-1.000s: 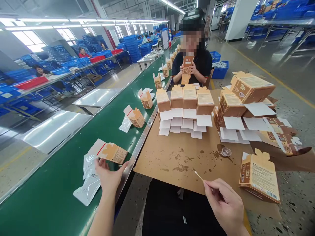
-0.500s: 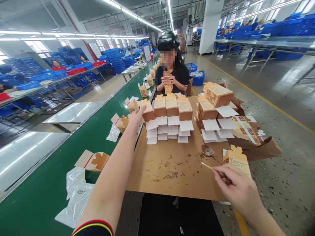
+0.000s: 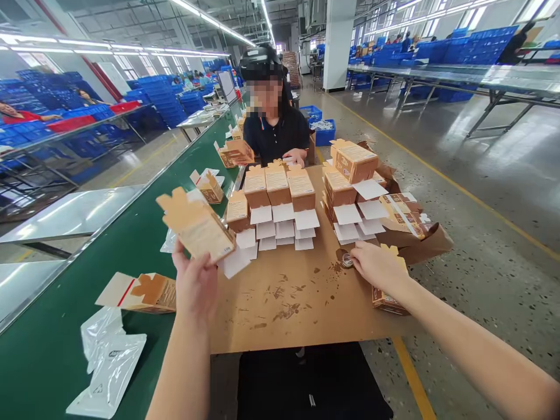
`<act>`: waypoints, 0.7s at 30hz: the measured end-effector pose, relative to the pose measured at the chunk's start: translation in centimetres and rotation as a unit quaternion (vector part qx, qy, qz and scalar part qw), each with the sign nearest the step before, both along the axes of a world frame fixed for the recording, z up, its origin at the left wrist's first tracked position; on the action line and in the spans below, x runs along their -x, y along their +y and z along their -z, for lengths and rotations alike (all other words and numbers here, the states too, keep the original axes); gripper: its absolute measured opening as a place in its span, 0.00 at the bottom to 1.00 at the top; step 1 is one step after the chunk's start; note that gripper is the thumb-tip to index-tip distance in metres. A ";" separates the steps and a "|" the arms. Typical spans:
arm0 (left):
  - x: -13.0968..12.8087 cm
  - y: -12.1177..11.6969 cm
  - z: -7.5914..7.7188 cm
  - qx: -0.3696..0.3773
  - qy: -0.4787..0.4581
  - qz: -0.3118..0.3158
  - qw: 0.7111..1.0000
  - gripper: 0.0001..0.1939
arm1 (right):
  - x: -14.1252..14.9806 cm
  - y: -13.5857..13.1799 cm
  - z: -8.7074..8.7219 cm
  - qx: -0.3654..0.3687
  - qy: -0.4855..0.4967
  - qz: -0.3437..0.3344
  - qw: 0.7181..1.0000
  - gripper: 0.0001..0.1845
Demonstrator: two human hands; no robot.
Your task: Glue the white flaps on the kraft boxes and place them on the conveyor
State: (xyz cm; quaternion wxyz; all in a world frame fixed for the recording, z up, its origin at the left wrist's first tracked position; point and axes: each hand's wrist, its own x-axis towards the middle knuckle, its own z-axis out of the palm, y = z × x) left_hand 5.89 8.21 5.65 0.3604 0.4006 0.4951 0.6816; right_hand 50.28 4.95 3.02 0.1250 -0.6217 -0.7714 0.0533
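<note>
My left hand (image 3: pixel 196 277) grips a small tan carton (image 3: pixel 202 224), lifted and tilted over the left side of the cardboard-topped table. The carton's tabbed end points up and to the left, and a white flap (image 3: pixel 236 261) hangs from its other end. My right hand (image 3: pixel 378 265) is closed at a small clear dish (image 3: pixel 347 260) on the cardboard. The cotton swab seen in it earlier is hidden by the fingers now. Partly behind that hand stands another carton (image 3: pixel 387 300). Stacked cartons (image 3: pixel 277 181) with white flaps sit in front of both hands.
A co-worker (image 3: pixel 275 131) sits opposite, one hand on a carton (image 3: pixel 238 153). On the left runs a green conveyor belt (image 3: pixel 39 338) with open cartons (image 3: pixel 144 291) and white pouches (image 3: pixel 107 373). More stacked cartons (image 3: pixel 354 160) stand right. Wet marks spot the cardboard (image 3: pixel 245 335).
My left hand has taken a carton from the stack's left end and brought it nearer. My right hand has moved forward to the dish. The co-worker has lowered the carton toward the belt.
</note>
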 end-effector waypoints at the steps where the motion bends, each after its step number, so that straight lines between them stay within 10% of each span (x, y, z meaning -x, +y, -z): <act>1: -0.1 -2.1 0.8 0.021 -0.017 0.024 0.999 0.44 | 0.0 0.2 0.1 0.006 -0.002 0.000 1.000 0.25; 9: -3.6 -9.6 7.4 0.179 -0.039 0.119 0.976 0.44 | 0.9 -4.0 -1.4 -0.055 0.089 -0.017 0.994 0.14; 16: -5.4 -10.2 7.9 0.178 -0.007 0.108 0.978 0.43 | 15.0 -11.3 6.6 -0.123 0.294 -0.088 0.944 0.16; 21: -5.3 -10.0 8.8 0.167 0.019 0.124 0.978 0.44 | 17.6 -10.3 9.0 -0.119 0.285 -0.096 0.946 0.20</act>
